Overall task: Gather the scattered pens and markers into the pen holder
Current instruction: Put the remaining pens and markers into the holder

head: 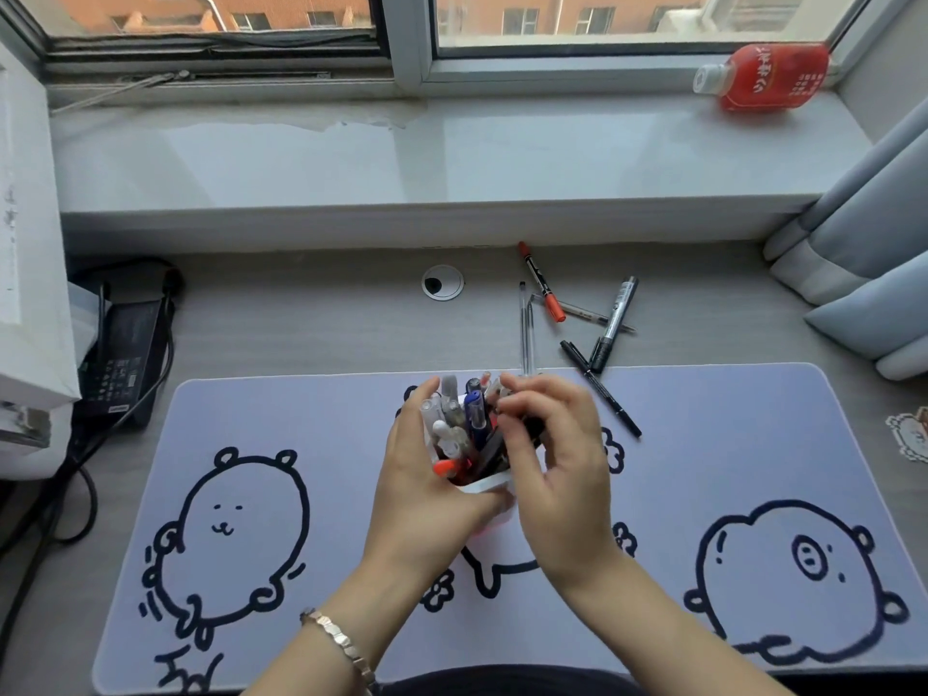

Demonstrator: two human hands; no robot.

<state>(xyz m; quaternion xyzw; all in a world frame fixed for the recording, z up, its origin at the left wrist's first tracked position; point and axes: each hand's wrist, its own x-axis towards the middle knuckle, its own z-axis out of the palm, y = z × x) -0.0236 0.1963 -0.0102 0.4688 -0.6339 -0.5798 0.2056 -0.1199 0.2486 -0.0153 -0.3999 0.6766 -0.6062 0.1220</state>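
Pen holder (489, 487): white cup at the centre of the desk mat, largely hidden by both hands; only the near rim and part of the wall show.
Contents: a crowded bunch of pens and markers (464, 424) standing in the holder, tips fanning toward 12 o'clock; blue, clear, grey and orange-capped barrels can be made out.
Left hand (427, 474): wrapped on the holder's 9 o'clock side, grip closed round the wall, thumb across the near face; a bracelet (341, 645) on the wrist.
Right hand (557, 459): at the holder's 3 o'clock side, fingers curled over the pen tops; the grip looks pinched on a dark pen among the bunch, though exactly which one cannot be told.
Loose pens: a cluster at 1 o'clock from the holder, on the bare surface beyond the mat.
- Orange marker (541, 281), farthest back.
- Silver-black marker (613, 324), tilted, cap toward the mat.
- Thin black pen (600, 389), lying across the mat's far edge.
- Two clear stick pens (526, 329), side by side, pointing to 12 o'clock.
Desk mat (703, 444): pale lilac with dark outline cartoon animals.
Surface (301, 324): grey wood grain, with a round cable grommet (443, 282) at 12 o'clock.
Power adapter (125, 354): black, at 10 o'clock.
Windowsill: red bottle (768, 75) lying on its side at 2 o'clock.
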